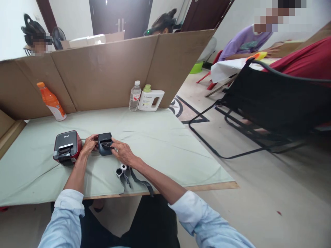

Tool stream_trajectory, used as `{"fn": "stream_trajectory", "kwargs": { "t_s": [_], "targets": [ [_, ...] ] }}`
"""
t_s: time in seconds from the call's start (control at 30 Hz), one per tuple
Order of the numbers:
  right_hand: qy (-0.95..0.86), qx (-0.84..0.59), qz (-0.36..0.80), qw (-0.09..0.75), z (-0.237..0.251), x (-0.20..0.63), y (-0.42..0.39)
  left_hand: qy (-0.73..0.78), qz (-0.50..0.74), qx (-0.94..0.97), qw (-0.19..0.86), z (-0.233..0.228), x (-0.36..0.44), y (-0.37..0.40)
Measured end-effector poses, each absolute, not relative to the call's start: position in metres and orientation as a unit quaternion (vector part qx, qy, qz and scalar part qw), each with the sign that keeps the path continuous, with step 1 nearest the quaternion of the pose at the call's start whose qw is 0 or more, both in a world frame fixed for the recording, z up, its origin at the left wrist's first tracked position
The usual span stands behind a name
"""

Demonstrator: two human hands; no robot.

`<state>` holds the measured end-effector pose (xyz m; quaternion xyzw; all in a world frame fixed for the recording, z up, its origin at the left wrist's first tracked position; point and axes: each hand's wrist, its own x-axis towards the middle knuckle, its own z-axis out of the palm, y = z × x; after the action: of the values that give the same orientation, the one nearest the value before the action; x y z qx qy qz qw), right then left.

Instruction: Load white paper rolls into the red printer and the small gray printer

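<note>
Right hand (122, 152) and left hand (90, 144) flank the small black printer (104, 141) — it lies between, right fingertips touching; whether either grips cannot be told.

Contents (106, 144) (small black device (104, 136)) indistinct

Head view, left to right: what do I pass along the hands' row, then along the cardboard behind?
Hands' row: red-black machine, left hand, small dark device, right hand. Along the cardboard: orange bottle, clear bottle, white jug.
</note>
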<state>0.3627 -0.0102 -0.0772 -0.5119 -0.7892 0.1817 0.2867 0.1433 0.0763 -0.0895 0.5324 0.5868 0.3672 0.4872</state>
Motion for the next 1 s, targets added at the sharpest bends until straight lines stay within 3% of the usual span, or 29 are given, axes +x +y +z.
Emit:
{"fn": "stream_trajectory", "kwargs": {
  "t_s": [0.37, 0.77, 1.0],
  "targets": [
    [-0.783, -0.452, 0.187, 0.384, -0.091, 0.368, -0.004, 0.552, 0.456, 0.553, 0.426, -0.104, 0.145, 0.066],
    [-0.851, -0.444, 0.106, 0.261, -0.079, 0.369, -0.015, 0.472, 0.423, 0.632, 0.446, -0.108, 0.132, 0.076],
    [-0.814, -0.473, 0.11, 0.318, -0.056, 0.37, 0.003, 0.468, 0.385, 0.703, 0.373, -0.108, 0.128, 0.076]
  ]
}}
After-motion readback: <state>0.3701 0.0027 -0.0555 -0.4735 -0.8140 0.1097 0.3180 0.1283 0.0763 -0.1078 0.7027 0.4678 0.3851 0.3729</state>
